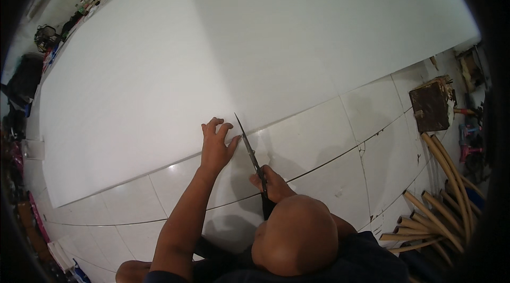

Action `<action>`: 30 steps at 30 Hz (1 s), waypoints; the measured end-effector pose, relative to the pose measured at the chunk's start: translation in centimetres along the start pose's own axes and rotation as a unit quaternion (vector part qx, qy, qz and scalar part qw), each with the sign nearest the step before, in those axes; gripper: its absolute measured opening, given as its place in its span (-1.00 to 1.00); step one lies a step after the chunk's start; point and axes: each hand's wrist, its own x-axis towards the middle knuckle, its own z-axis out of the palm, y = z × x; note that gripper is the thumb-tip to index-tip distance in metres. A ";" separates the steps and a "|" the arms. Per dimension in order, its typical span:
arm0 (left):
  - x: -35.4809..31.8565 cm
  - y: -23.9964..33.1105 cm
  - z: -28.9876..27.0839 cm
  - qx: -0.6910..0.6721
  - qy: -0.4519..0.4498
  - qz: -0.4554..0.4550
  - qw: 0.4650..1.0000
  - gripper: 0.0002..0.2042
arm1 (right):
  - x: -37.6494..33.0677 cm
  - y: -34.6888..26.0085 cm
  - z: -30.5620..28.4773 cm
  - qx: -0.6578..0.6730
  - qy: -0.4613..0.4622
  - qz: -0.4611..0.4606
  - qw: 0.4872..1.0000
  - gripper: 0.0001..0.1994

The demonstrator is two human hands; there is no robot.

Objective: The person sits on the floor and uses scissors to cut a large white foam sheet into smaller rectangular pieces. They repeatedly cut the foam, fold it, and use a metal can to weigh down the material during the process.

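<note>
The left hand [215, 147] lies flat with fingers spread on the near edge of the big white sheet [212, 54], just left of the scissors [251, 153] gripped in the right hand [271, 182], whose blades have barely entered the edge, so nearly all the sheet looks uncut.

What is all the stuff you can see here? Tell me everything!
White sheet: one, white, very large, flat on the floor, filling most of the view.
Scissors: one pair, dark, blades on the sheet's near edge.
Floor tiles: many, white and glossy, some cracked, below and right of the sheet.
Bamboo poles: a bundle, tan, lower right.
Box: one, dark brown, right side.
Clutter: assorted dark items along the left edge, too small to tell.
Left hand: one, spread flat on the sheet beside the blades.
Right hand: one, gripping the scissors' handles.
</note>
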 end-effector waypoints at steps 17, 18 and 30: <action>-0.3 -0.4 0.5 0.026 0.005 0.006 1.000 -0.71 | 1.4 -1.5 -0.4 -0.040 0.023 0.024 0.999 -0.44; -0.3 -0.4 0.6 0.023 0.004 0.009 1.000 -0.72 | 1.3 -1.2 -0.3 -0.040 0.037 0.016 0.998 -0.44; -1.1 -1.8 0.6 0.042 0.030 0.040 0.998 -0.87 | 5.7 -2.5 -0.1 -0.033 0.026 0.021 0.999 -0.38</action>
